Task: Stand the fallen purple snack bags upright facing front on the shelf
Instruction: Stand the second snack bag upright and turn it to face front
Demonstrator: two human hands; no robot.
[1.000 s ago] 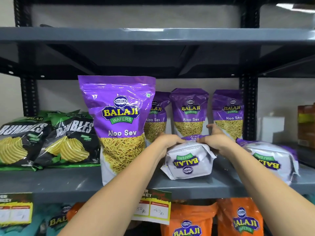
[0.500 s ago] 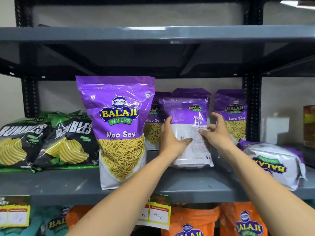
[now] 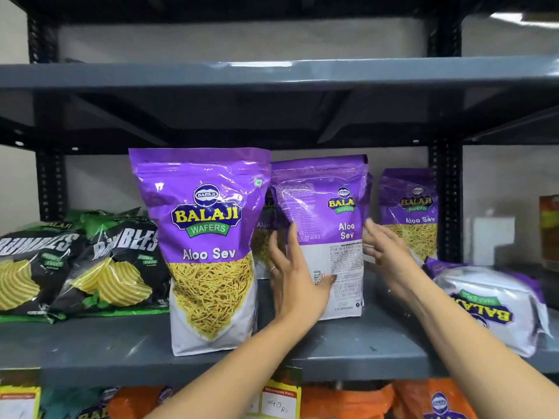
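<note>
A purple Aloo Sev bag (image 3: 325, 219) stands upright mid-shelf with its printed back side toward me. My left hand (image 3: 295, 276) presses its left lower edge, fingers spread along the bag. My right hand (image 3: 385, 249) touches its right edge. A large purple bag (image 3: 208, 246) stands upright facing front to the left. Another purple bag (image 3: 490, 303) lies fallen on its side at the right, its bottom toward me. More purple bags stand at the back, one (image 3: 410, 213) at the right and one (image 3: 266, 237) partly hidden behind the held bag.
Black and green chip bags (image 3: 75, 267) lie at the left of the grey shelf (image 3: 363, 349). Black uprights (image 3: 444, 204) frame the bay. Orange bags (image 3: 348, 400) and price tags (image 3: 281, 397) sit below. A box (image 3: 549, 228) is at far right.
The bag lay flat with its bottom toward me a second ago. Both hands lifted it upright, and it now stands a little taller and further right, back side still facing me.
</note>
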